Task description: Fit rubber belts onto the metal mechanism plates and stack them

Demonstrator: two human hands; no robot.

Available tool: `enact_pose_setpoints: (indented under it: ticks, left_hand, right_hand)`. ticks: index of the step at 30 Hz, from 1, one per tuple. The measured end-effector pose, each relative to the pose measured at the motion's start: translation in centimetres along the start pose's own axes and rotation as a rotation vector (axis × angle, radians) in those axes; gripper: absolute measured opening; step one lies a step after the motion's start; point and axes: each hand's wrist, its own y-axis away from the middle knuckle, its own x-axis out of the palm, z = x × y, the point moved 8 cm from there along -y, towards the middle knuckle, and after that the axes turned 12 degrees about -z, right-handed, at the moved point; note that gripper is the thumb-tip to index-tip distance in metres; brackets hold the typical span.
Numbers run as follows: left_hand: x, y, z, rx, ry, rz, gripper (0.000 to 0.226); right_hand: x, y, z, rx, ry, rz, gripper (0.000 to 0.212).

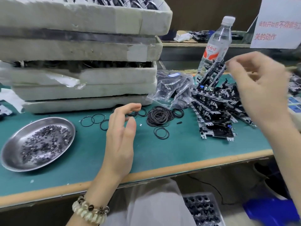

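View from a head-worn camera, looking down at a green-topped table (162,152) with a tan front edge.

The left hand (120,136) hovers over the middle of the table. Its fingers (136,107) are loosely curved and released, gripping nothing. The fingertips sit just above some loose rubber belts (91,121), thin black rings scattered flat on the table. Whether they touch one cannot be told. A beaded bracelet (91,209) is on the left wrist.

Just to the right of that hand lies a dense pile of rubber belts (158,116), with a few more rings beside and in front of it.

Further right, metal mechanism plates (216,115) lie in a slanted, overlapping stack. Several more plates (211,75) lean steeply upright at the back of the stack.

The right hand (260,88) is raised beside the top of the leaning plates. It is blurred. Its fingers are curled with thumb and forefinger close together, but whether they pinch anything cannot be told.

Behind the plates stands a clear water bottle (216,44) with a red label and white cap. A crumpled plastic bag (172,88) of black rings lies left of the stack.

At far left sits an oval steel dish (9,152) holding small washers. Behind it is a tall stack of white foam trays (81,79). A paper sign (276,22) with red characters stands at top right.
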Motion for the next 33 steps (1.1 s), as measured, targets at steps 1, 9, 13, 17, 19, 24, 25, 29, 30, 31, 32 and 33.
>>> enact_pose_setpoints:
  ticks: [1, 9, 13, 17, 19, 24, 25, 29, 30, 31, 32, 33]
  left_hand:
    - [-0.2, 0.0, -0.1, 0.009, 0.002, -0.017, 0.034]
    - [-2.0, -0.3, 0.0, -0.051, 0.059, -0.17, 0.036]
    - [-2.0, -0.3, 0.0, -0.072, 0.045, -0.173, 0.037]
    - [-2.2, -0.1, 0.0, -0.073, 0.04, -0.181, 0.04]
    - [-2.3, -0.2, 0.0, -0.078, 0.051, -0.192, 0.041]
    - [-2.2, -0.2, -0.1, -0.083, 0.059, -0.191, 0.04]
    - [-2.2, -0.2, -0.1, -0.085, 0.061, -0.193, 0.04]
    - [-2.2, -0.2, -0.1, -0.089, 0.072, -0.198, 0.041]
    - [-2.2, -0.2, -0.1, -0.088, 0.072, -0.2, 0.04]
    - [-2.2, -0.2, -0.1, -0.09, 0.072, -0.202, 0.04]
    - [-2.2, -0.2, -0.1, -0.095, 0.073, -0.204, 0.04]
    - [-2.2, -0.2, -0.1, -0.101, 0.074, -0.202, 0.039]
  right_hand:
    - [1.3, 1.9, 2.1, -0.119, -0.008, 0.082, 0.017]
    - [10.8, 14.4, 4.8, -0.539, 0.474, 0.805, 0.02]
    - [10.2, 14.8, 5.4, -0.614, 0.453, 0.58, 0.012]
    - [9.5, 14.6, 4.9, -0.503, 0.422, 0.545, 0.008]
    - [9.6, 14.5, 4.4, -0.435, 0.423, 0.577, 0.007]
    - [9.2, 14.6, 4.8, -0.377, 0.32, 0.525, 0.001]
    - [9.0, 14.5, 4.9, -0.348, 0.296, 0.506, 0.003]
    - [8.9, 14.2, 4.9, -0.222, 0.158, 0.465, 0.004]
    - [9.1, 14.2, 4.8, -0.185, 0.121, 0.457, 0.004]
    - [9.3, 14.3, 4.8, -0.155, 0.089, 0.456, 0.004]
    - [9.5, 14.4, 4.9, -0.135, 0.058, 0.454, 0.005]
    - [9.7, 14.5, 4.9, -0.111, 0.026, 0.45, 0.005]
